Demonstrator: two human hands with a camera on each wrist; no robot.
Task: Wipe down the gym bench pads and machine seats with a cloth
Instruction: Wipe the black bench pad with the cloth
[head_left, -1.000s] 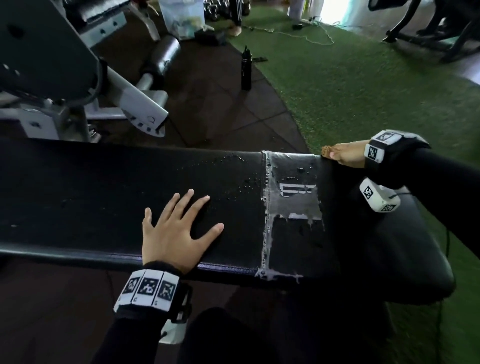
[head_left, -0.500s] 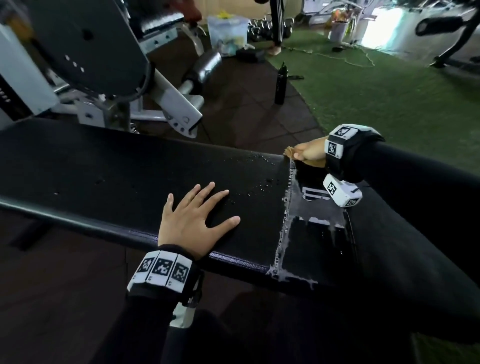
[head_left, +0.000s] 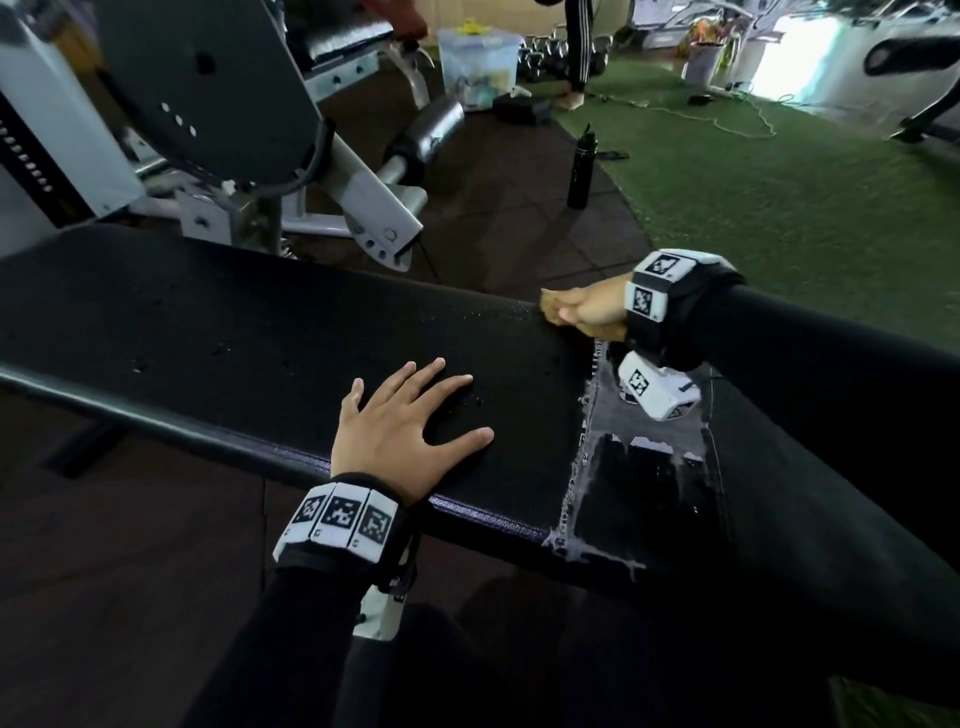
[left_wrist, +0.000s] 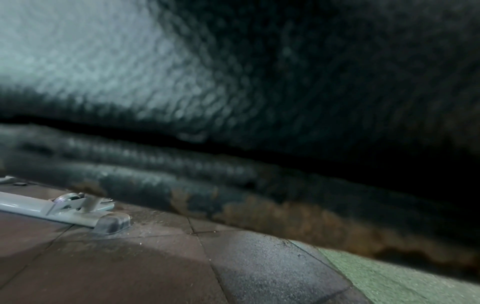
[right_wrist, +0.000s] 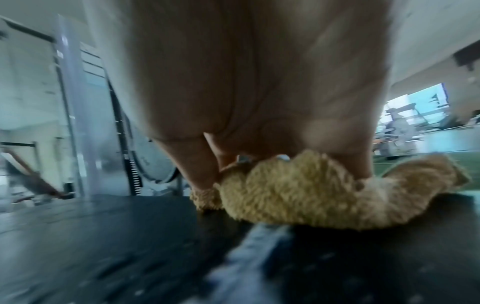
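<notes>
Head view looks down on the bench pad (head_left: 218, 332); both wrist views skim it close.

Left hand (head_left: 400, 431) flat on bench pad (head_left: 208, 332), near its front edge. Right hand (head_left: 587, 312) at the pad's far edge, to the right, atop cloth (right_wrist: 306, 191). Behind the pad: machine (head_left: 208, 104) left, bottle (head_left: 581, 169) right, standing on floor (head_left: 493, 208).
</notes>
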